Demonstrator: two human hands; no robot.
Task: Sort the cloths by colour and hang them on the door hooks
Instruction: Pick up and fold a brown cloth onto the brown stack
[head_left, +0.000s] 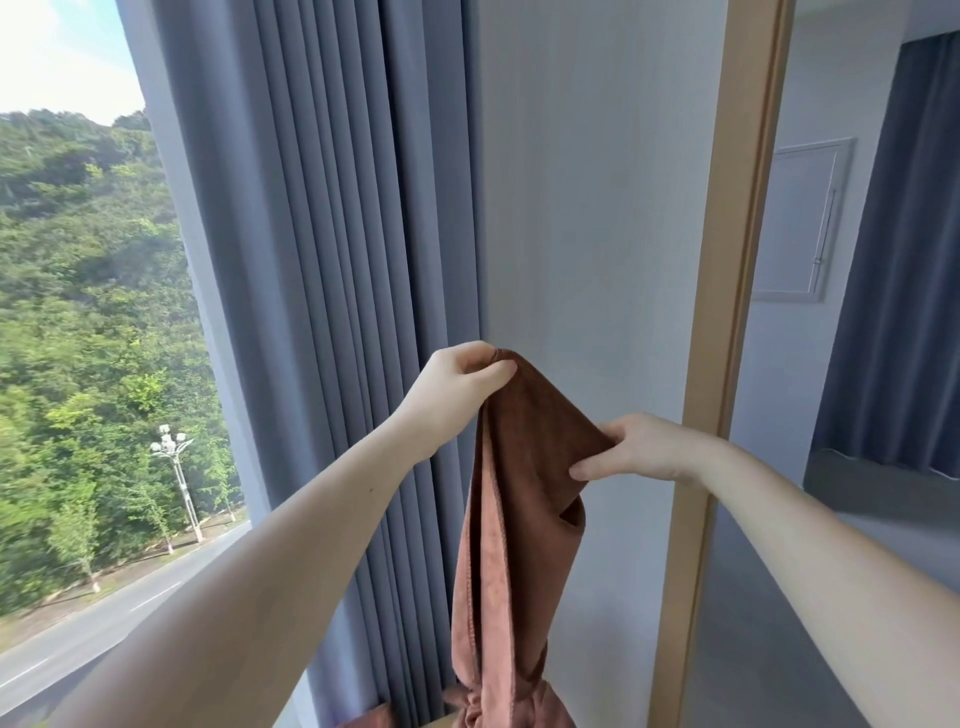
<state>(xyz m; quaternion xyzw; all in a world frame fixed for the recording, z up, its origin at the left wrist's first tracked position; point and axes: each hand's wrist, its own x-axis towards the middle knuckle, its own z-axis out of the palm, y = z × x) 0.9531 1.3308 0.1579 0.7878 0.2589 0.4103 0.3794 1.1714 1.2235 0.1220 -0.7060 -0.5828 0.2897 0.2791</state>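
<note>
Before the grey wall (587, 208), both hands pinch a brown cloth (524, 467): left hand (457, 384) grasping its top corner, right hand (639, 449) its edge. No hook visible; hanging needs one found.

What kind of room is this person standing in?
Likely an upstairs bedroom or hotel room: floor-length grey curtains, a large window looking down on a road and trees, a wooden frame.
</note>
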